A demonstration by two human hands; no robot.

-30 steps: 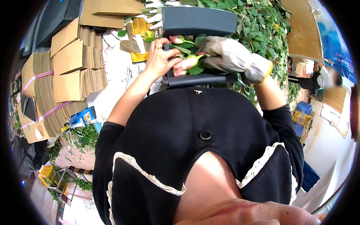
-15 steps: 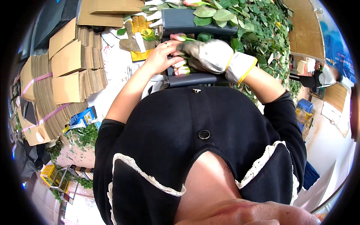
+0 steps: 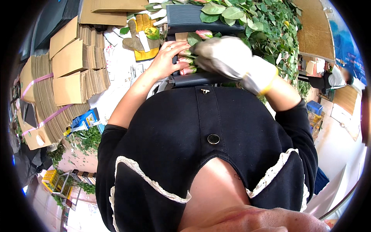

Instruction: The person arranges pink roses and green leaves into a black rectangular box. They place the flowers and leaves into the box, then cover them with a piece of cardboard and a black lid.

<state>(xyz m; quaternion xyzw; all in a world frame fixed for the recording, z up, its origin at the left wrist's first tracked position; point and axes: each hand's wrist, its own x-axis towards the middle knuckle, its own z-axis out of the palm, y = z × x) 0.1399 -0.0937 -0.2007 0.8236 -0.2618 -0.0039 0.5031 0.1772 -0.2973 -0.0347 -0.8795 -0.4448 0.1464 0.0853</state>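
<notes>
Several pink-and-green rose heads (image 3: 188, 70) lie together in a dark tray with a ribbed edge (image 3: 203, 79), close in front of my chest. My bare left hand (image 3: 170, 60) reaches over their left side, its fingers and thumb spread and touching the blooms. On my right hand (image 3: 224, 57) is a grey-white work glove with a yellow cuff. It lies over the stems just right of the heads; its fingers are blurred, and whatever they grasp is hidden. Beyond the hands lies another pink rose (image 3: 204, 34) beside a green leaf.
A black ribbed block (image 3: 193, 19) stands beyond the roses. Leafy rose stems (image 3: 270, 38) pile up at the right. To the left are a yellow-and-brown work glove (image 3: 143, 38) and stacks of folded cardboard (image 3: 69, 73). Another person (image 3: 338, 79) is at the far right.
My gloved right hand has shifted slightly and is now smeared by motion. The rose head beyond my left fingertips is gone from there; a rose shows farther right. My left hand stays almost in place.
</notes>
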